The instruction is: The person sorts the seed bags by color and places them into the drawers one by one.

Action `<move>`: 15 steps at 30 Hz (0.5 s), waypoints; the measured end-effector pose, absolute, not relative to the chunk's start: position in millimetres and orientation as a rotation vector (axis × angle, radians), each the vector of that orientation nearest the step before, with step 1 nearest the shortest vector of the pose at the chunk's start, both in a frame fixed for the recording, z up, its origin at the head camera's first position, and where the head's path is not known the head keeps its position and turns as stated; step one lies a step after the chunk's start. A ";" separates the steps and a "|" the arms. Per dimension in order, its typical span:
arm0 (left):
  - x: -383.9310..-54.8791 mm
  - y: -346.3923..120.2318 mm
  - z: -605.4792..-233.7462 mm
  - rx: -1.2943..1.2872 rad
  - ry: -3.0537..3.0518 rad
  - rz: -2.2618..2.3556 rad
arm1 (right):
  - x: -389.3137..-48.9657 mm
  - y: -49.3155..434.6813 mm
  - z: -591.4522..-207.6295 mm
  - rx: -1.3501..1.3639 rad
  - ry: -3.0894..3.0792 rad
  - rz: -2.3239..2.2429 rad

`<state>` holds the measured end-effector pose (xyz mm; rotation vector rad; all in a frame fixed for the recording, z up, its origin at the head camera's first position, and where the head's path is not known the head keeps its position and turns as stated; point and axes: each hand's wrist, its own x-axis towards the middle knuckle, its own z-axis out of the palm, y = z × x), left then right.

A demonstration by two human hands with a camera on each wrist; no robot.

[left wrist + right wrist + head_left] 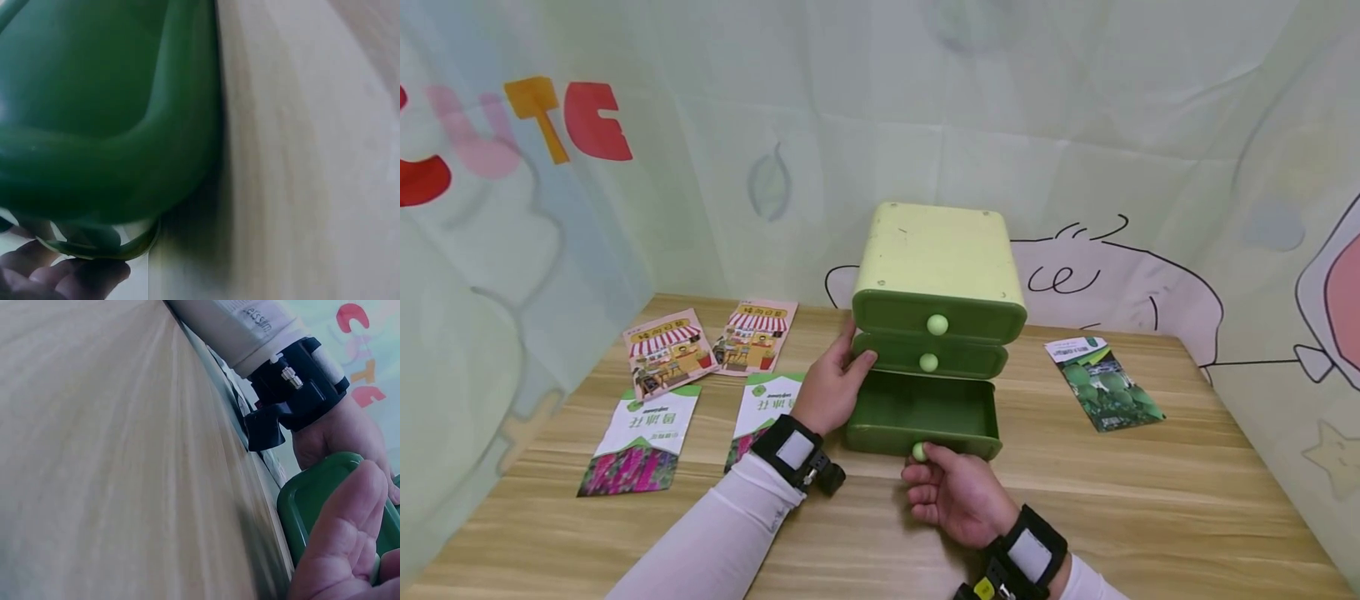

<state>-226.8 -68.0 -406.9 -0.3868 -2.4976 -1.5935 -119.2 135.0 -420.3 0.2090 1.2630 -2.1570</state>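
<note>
A small green drawer cabinet point(943, 250) with a pale top stands on the table in the head view. Its bottom drawer point(925, 408) is pulled out, and no object shows inside it. My right hand point(958, 496) pinches that drawer's round knob point(919, 452) between thumb and index finger. Against the cabinet's left side rests my left hand point(835, 383), its thumb near the middle drawer point(966, 360). The left wrist view shows the left fingertips point(94, 275) touching the cabinet's edge. In the right wrist view, the right hand point(350, 550) partly covers the drawer front.
Two pink shop-picture packets point(670, 352) and two white-green flower packets point(638, 442) lie left on the wooden table point(1150, 517). One flower packet is partly hidden by the left arm. A dark green packet point(1105, 383) lies right. A printed cloth point(865, 108) hangs behind.
</note>
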 end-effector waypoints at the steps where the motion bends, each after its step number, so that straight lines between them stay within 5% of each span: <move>1: -226.8 -68.1 -406.6 -0.384 -2.498 -1.594 | -118.8 134.8 -420.1 0.211 1.263 -2.155; 15: -226.9 -67.5 -406.0 -0.367 -2.507 -1.593 | -113.9 135.2 -421.2 0.215 1.276 -2.143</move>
